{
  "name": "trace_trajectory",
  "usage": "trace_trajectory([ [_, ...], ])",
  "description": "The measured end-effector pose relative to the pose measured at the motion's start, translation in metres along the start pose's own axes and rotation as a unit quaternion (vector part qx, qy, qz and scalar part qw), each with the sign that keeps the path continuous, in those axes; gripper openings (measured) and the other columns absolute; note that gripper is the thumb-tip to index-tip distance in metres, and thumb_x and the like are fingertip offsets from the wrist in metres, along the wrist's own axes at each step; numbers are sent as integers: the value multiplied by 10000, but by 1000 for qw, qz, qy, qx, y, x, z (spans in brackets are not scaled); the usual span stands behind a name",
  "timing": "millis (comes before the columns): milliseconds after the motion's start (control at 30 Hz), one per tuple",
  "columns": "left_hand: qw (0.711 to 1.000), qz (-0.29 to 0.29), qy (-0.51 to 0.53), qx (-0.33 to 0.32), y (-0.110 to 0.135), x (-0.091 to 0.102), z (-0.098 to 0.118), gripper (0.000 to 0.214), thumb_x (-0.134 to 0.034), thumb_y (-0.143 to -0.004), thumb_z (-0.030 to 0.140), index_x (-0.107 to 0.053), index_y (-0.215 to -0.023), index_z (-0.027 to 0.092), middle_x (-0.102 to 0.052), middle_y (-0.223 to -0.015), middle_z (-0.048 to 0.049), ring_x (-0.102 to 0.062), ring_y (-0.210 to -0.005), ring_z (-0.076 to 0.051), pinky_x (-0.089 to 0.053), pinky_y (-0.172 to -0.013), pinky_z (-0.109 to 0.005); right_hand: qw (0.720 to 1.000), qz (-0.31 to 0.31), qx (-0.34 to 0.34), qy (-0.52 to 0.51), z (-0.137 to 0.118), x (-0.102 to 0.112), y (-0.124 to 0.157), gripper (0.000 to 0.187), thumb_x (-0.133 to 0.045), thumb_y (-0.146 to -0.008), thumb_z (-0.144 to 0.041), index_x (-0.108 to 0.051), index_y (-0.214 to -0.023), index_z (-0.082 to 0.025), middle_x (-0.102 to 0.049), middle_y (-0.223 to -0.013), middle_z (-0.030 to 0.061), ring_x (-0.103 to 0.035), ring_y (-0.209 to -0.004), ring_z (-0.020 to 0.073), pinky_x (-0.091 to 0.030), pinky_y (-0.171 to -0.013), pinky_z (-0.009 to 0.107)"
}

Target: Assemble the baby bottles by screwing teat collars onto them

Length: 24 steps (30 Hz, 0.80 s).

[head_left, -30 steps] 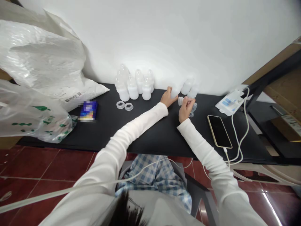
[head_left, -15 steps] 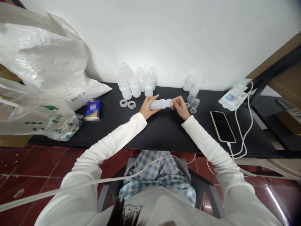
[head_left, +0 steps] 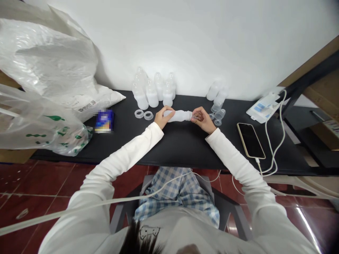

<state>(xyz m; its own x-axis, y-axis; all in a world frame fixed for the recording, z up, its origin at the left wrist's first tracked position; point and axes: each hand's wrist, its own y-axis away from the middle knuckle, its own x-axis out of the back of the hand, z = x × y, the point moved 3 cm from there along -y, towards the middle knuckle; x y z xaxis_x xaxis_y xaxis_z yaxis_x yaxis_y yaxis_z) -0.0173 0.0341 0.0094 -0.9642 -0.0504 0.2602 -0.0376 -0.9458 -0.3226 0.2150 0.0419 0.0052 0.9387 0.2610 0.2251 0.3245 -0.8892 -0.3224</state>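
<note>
My left hand (head_left: 163,118) is closed around the base end of a frosted white baby bottle (head_left: 179,115), which lies sideways above the table. The bottle's open neck points right. At that neck my right hand (head_left: 203,120) is closed in a pinch. A small clear piece shows by its fingertips, too small to name. Several capped baby bottles (head_left: 152,94) stand upright behind my left hand. Two clear rings (head_left: 148,115) lie left of it. Right of my right hand are clear bottle caps (head_left: 219,114), with uncapped frosted bottles (head_left: 221,94) behind them.
A black table (head_left: 182,148) carries everything. Large plastic bags (head_left: 53,67) and a blue packet (head_left: 104,121) are on the left. To the right lie a phone (head_left: 251,140) with a white cable (head_left: 275,155) and a white-blue package (head_left: 263,107). A white wall rises behind.
The bottle and my left hand have shifted slightly left, and the left fingers now wrap over the bottle's end. My right fingers have curled closer together at the neck.
</note>
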Motion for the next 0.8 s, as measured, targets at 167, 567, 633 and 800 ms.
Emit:
trace_trajectory([
  [167,994,-2,29,101,-5,3,-16,438,-632,-785,626,-622,-728,192,-530,-646,7,-461,-529,-104,-348,-417,-203,984,-26,93,147,-4,-8,6,198,-682,-852,-414,-579,-889,-248,-639,-971,47,-613,-900,198,-522,-808,361],
  [567,994,-6,34,106,-5,1,-17,512,-610,-766,688,-637,-762,177,-538,-656,-8,-461,-519,-98,-302,-346,-181,941,-35,160,297,-2,-6,10,148,-527,-964,-342,-643,-940,-255,-684,-1063,76,-638,-955,219,-521,-870,368],
  [633,994,-5,32,103,-4,1,-16,517,-609,-754,693,-621,-768,177,-564,-707,-18,-475,-546,-98,-320,-354,-175,954,-20,127,270,2,-2,8,209,-591,-937,-412,-639,-1055,-246,-695,-1047,68,-652,-927,219,-531,-849,365],
  [800,996,-27,24,85,-2,-1,-13,486,-604,-776,659,-624,-808,175,-628,-813,-35,-502,-589,-100,-345,-382,-169,966,9,67,249,6,-1,7,406,-477,-964,-591,-642,-995,-221,-701,-920,57,-635,-807,195,-502,-754,330],
])
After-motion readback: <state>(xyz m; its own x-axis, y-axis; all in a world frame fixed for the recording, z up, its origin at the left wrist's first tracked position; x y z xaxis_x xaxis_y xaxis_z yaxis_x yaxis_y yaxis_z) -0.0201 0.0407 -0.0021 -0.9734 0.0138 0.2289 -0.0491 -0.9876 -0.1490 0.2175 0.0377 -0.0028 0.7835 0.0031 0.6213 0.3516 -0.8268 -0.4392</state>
